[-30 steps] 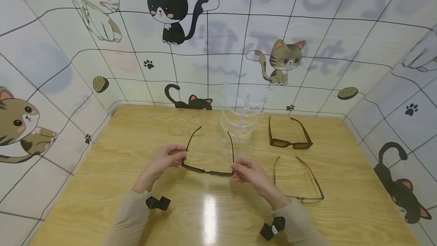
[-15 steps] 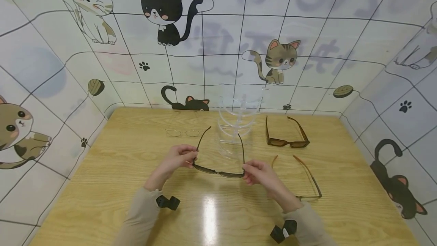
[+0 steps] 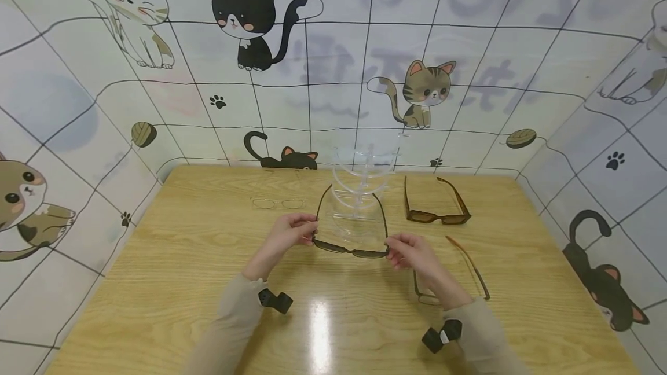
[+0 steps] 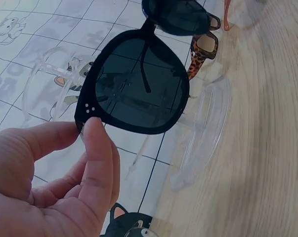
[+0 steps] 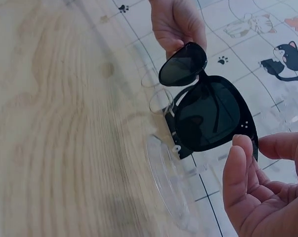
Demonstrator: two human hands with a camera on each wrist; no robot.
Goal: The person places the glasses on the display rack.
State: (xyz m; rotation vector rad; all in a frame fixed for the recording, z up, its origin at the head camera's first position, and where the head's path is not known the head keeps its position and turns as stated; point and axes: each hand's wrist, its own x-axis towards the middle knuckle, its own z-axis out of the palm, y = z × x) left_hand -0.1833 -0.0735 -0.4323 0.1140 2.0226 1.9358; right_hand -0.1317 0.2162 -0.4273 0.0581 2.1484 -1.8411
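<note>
Between the two hands hangs a pair of black sunglasses (image 3: 350,250) with dark lenses, its temples unfolded and pointing away toward the clear display stand (image 3: 361,190). My left hand (image 3: 285,236) pinches the frame's left corner at the hinge, thumb and fingers on either side. At the opposite corner my right hand (image 3: 414,254) pinches the frame the same way. In the left wrist view the dark lens (image 4: 141,84) shows three small dots near the fingertips. The temples overlap the lower part of the stand in the head view.
Brown sunglasses (image 3: 438,217) lie right of the stand. Eyeglasses with orange-brown temples (image 3: 471,259) lie partly behind the right forearm. Thin-rimmed glasses (image 3: 278,204) lie at the back left. A cat-patterned wall (image 3: 339,103) borders the wooden table (image 3: 156,282).
Both hands have carried the black sunglasses rightward and a little forward, so they now sit in front of the clear stand. The other glasses stay in place on the table.
</note>
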